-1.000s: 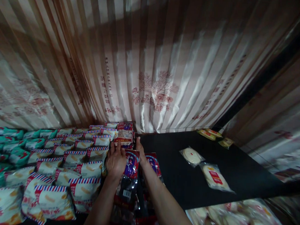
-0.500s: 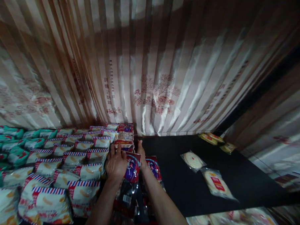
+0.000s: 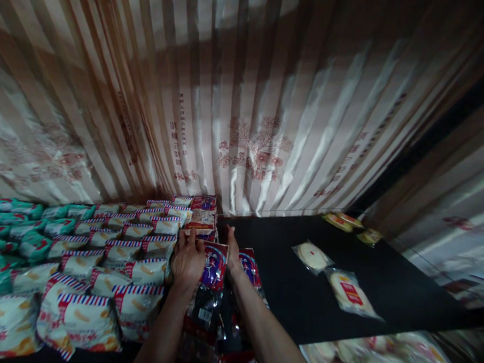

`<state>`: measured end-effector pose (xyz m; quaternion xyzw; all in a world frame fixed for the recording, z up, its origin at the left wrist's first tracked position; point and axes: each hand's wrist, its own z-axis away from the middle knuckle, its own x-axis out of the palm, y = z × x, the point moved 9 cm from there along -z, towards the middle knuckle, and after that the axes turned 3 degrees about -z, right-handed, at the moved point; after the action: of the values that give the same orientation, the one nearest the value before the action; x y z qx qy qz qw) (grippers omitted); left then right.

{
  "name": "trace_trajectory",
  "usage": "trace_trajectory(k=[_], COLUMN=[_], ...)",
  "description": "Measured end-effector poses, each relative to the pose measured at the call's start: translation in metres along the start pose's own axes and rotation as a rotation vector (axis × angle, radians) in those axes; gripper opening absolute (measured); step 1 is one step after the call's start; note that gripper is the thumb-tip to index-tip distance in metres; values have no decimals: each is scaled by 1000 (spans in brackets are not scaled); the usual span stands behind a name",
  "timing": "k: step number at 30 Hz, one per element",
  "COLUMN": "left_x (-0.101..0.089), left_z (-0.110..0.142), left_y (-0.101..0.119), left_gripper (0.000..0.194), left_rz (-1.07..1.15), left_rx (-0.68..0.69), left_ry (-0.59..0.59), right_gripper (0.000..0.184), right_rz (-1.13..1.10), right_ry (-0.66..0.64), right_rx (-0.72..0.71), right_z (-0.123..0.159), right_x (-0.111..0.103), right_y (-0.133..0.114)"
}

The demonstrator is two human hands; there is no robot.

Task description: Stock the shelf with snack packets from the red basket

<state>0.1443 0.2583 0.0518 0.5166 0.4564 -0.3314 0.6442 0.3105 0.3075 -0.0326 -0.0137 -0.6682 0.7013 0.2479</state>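
Note:
My left hand (image 3: 188,257) lies with fingers stretched forward along the left side of a row of red and purple snack packets, touching them. On the row's right side my right hand (image 3: 233,250) stands on edge, thumb up and stretched out; its other fingers are mostly hidden. Between my wrists lies a packet with a purple and red label (image 3: 214,263) and a dark lower part with a barcode. Ahead of my fingers, more red packets (image 3: 202,217) stand stacked at the back. Another purple-labelled packet (image 3: 249,265) lies right of my right wrist, partly covered by the forearm.
Rows of white packets with striped tops (image 3: 85,322) fill the left, with green packets (image 3: 33,244) beyond. On the black table (image 3: 277,295) lie two clear-wrapped round white items (image 3: 349,293) and several yellow packets (image 3: 340,222). A tray of wrapped items (image 3: 378,358) sits front right. A curtain (image 3: 253,96) hangs behind.
The view has shifted slightly. Both hands stay at the sides of the packet row, with almost no movement against it.

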Motion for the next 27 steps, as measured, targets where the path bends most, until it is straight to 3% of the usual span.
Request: trace_trajectory(k=[4,9,15,20,24,27], left_x=[-6,-14,-15,-24,-35,-36], left_z=[3,6,9,25,56,83], left_y=[-1,1,7,14,16,4], left_gripper=[48,49,50,52,53,54], left_rz=[8,37,32,-22,-87,-113], left_rx=[-19,-30,27,97,215,262], left_ry=[-10,33,103,111,112,102], right_gripper=[68,55,50,43,39,36], right_rz=[-64,66,190,248,179,136], right_ry=[7,25,43,55,63,52], right_rx=[80,83,159,97,62,87], right_z=[16,66,116,118,114,115], right_x=[-17,-36,-42,-39,-35,-32], right_y=[-8,-39,-34,-30,-30,-27])
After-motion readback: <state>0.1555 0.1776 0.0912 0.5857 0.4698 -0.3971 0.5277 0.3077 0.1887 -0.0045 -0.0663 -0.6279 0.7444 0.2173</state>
